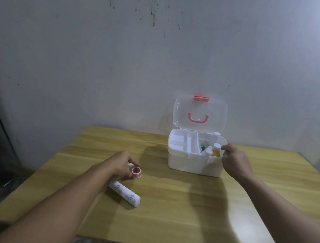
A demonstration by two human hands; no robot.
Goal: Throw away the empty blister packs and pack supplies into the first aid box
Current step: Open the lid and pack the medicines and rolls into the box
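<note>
The left hand (122,164) pinches a tape roll (136,172) on the counter (177,209); a gauze roll (124,193) lies just beneath its wrist. The right hand (234,161) grips the open box (194,162) at its right rim, bottles (216,149) beside its fingertips.

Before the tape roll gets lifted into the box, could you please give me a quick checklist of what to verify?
1. First aid box lid open and upright: ok.
2. Left hand grips the tape roll: ok.
3. Free tray compartments on the box's left side: ok.
4. Right hand clear of the box: not ok, fingers at its right rim by the bottles.
5. Wrapped roll remains on the table: ok, pack next.
6. Blister packs discarded: cannot tell.
</note>
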